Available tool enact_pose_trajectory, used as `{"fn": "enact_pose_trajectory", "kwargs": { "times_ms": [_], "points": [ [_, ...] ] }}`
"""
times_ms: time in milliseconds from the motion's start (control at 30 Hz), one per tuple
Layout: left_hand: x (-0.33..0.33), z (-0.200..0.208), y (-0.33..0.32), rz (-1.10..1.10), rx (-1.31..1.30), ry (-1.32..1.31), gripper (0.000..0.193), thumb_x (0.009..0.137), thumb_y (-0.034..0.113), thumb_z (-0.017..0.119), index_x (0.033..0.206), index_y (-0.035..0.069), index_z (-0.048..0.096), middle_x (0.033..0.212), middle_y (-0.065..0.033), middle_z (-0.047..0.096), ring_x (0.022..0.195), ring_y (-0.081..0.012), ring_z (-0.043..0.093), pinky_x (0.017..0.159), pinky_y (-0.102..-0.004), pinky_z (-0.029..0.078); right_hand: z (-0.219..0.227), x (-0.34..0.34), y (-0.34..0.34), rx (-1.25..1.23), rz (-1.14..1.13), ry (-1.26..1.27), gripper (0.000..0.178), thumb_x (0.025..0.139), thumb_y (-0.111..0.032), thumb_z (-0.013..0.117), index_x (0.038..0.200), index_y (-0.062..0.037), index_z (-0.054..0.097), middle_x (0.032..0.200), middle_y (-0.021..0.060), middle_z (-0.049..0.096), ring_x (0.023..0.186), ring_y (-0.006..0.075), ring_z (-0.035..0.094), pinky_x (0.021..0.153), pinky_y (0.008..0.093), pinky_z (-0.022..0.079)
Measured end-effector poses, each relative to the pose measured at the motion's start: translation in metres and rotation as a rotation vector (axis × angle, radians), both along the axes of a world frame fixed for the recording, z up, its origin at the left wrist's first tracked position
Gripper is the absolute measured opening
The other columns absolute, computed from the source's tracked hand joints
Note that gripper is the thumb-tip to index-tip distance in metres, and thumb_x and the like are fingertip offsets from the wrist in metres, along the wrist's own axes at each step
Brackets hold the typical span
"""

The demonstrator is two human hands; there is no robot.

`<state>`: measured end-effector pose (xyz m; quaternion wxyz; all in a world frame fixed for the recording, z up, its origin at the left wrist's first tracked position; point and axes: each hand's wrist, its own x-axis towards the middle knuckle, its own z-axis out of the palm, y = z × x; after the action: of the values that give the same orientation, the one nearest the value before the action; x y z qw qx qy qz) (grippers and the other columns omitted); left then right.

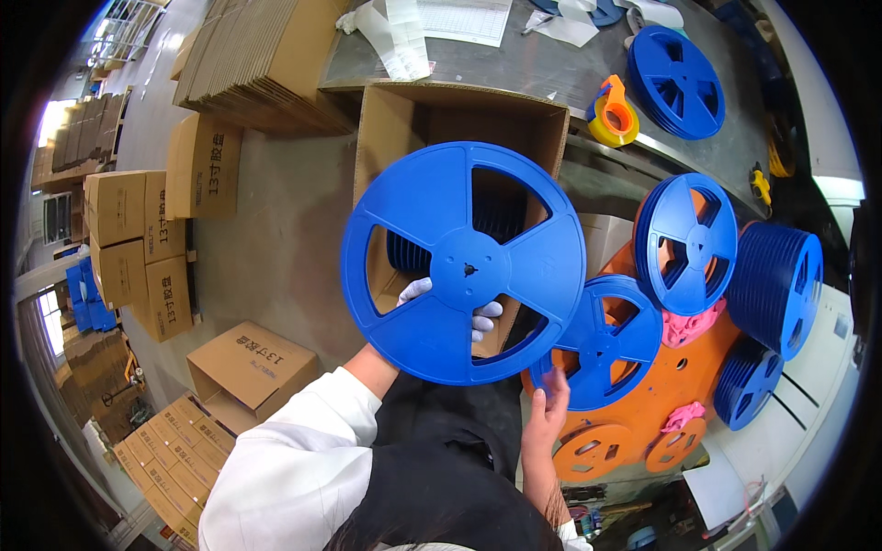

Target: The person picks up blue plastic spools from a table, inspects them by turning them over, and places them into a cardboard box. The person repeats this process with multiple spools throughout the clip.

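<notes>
My left hand (415, 291), in a whitish glove, is closed on a large blue plastic reel (533, 262) from underneath. Its thumb and fingertips show through the reel's cut-outs. The reel is held face up over an open cardboard box (378, 138), and dark reel edges inside the box show through those cut-outs. My right hand (548, 404) is raised, fingers apart and slightly blurred, with nothing in it. It is close to the edge of another blue reel (634, 340) lying on the orange round table (712, 372); whether they touch I cannot tell.
More blue reels (671, 216) are stacked on the orange table, with taller stacks (781, 285) at its right. A grey workbench (542, 78) carries a tape dispenser (614, 115), papers and reels. Cartons (253, 363) and flattened cardboard (248, 60) stand at left.
</notes>
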<state>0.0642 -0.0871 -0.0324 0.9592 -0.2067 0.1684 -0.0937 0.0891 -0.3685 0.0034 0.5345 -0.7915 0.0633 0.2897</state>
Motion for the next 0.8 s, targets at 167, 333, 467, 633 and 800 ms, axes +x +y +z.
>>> {"fn": "enact_pose_trajectory", "kwargs": {
  "times_ms": [167, 333, 467, 633, 800],
  "points": [
    [0.017, 0.027, -0.012, -0.055, 0.066, 0.086, 0.074, 0.088, 0.037, 0.062, 0.147, 0.000, 0.036, 0.141, -0.0316, 0.044, 0.124, -0.0448, 0.052, 0.109, -0.0497, 0.041, 0.026, 0.035, 0.029, -0.376, 0.928, -0.739, 0.070, 0.086, -0.052, 0.063, 0.138, -0.0074, 0.048, 0.144, 0.0130, 0.047, 0.141, 0.0366, 0.034, 0.114, 0.0624, 0.013],
    [0.030, 0.055, -0.010, -0.072, 0.195, 0.004, 0.083, 0.091, 0.061, 0.053, 0.145, 0.000, 0.037, 0.135, -0.0273, 0.052, 0.121, -0.0383, 0.056, 0.104, -0.0510, 0.044, 0.032, 0.062, 0.046, 0.192, 0.632, -0.555, 0.057, 0.091, -0.056, 0.055, 0.111, -0.0034, 0.061, 0.101, 0.0131, 0.066, 0.104, 0.0331, 0.064, 0.103, 0.0481, 0.042],
    [0.000, 0.060, 0.024, -0.009, 1.399, 0.383, 0.058, 0.101, 0.050, 0.044, 0.135, 0.004, 0.053, 0.124, -0.0145, 0.062, 0.114, -0.0254, 0.060, 0.098, -0.0393, 0.048, 0.040, 0.064, 0.041, 0.612, -0.379, 0.136, 0.069, 0.099, -0.063, 0.033, 0.094, -0.0005, 0.062, 0.070, 0.0103, 0.063, 0.067, 0.0248, 0.063, 0.074, 0.0392, 0.054],
    [-0.037, 0.045, 0.062, 0.132, 2.088, 0.898, 0.042, 0.105, 0.030, 0.046, 0.136, 0.003, 0.052, 0.133, -0.0104, 0.057, 0.125, -0.0192, 0.052, 0.108, -0.0349, 0.039, 0.038, 0.060, 0.033, 0.670, -0.741, 0.525, 0.059, 0.100, -0.061, 0.032, 0.082, -0.0113, 0.058, 0.057, 0.0026, 0.054, 0.051, 0.0184, 0.053, 0.063, 0.0346, 0.049],
    [-0.051, 0.041, 0.061, 0.024, 1.636, 0.663, 0.050, 0.103, 0.036, 0.048, 0.138, 0.001, 0.051, 0.136, -0.0114, 0.056, 0.126, -0.0198, 0.051, 0.109, -0.0345, 0.037, 0.030, 0.045, 0.025, 0.673, -0.759, 0.599, 0.045, 0.100, -0.048, 0.038, 0.081, -0.0124, 0.058, 0.055, 0.0002, 0.048, 0.051, 0.0165, 0.049, 0.063, 0.0343, 0.048]
  ]
}}
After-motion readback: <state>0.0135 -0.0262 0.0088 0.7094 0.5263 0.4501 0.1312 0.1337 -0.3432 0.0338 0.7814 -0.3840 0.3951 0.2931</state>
